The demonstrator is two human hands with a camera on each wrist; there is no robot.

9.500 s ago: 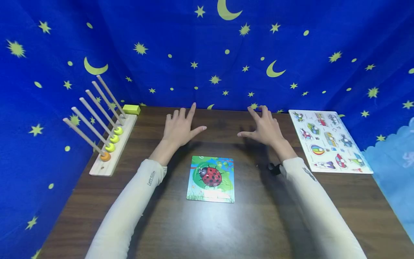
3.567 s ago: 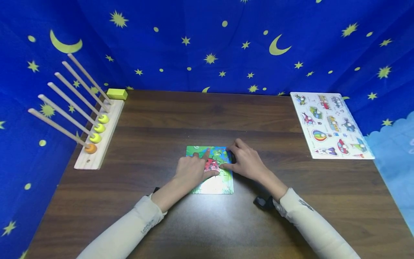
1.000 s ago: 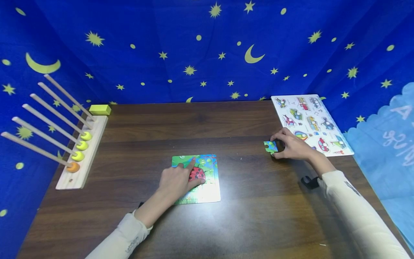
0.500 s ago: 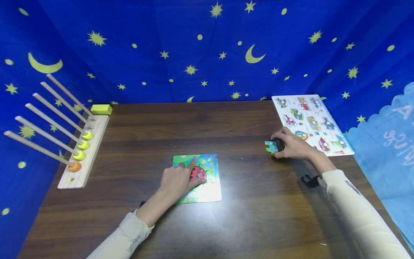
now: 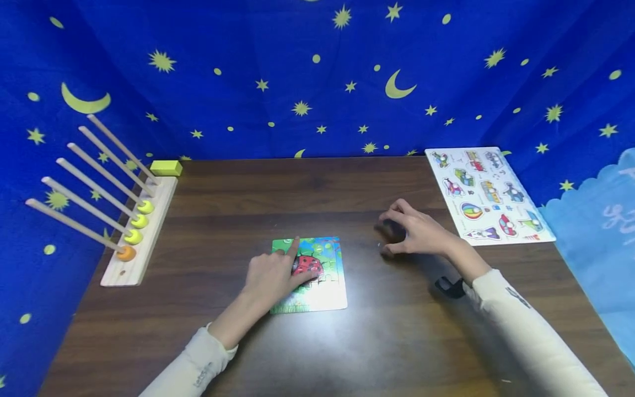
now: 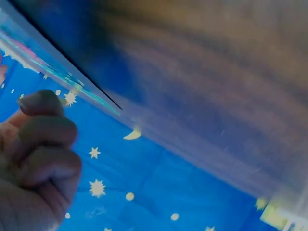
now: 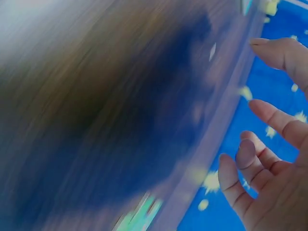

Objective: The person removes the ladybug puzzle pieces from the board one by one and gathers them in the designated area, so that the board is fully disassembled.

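Note:
In the head view a square ladybug jigsaw puzzle (image 5: 329, 256) lies flat on the dark wooden table. My left hand (image 5: 268, 275) rests on its left part, index finger and thumb stretched over the picture. In the left wrist view that hand's other fingers (image 6: 50, 130) are curled, with nothing in them. To the right of the puzzle my right hand (image 5: 419, 231) hovers low over the table, thumb and fingers spread apart. Between them I see nothing, in either the head or the right wrist view. The loose puzzle piece from the earlier frames does not show in the head view.
A wooden peg abacus (image 5: 141, 237) with a few beads stands at the left, a yellow block (image 5: 166, 167) behind it. At the back right lies a white vehicle board (image 5: 488, 198). A blurred green and white thing (image 7: 142, 211) shows low in the right wrist view.
First both hands hovered over the table, then reached the puzzle. My right hand carried a blue-green puzzle piece rightward, has let it go, and moved back left. My left hand stays on the puzzle.

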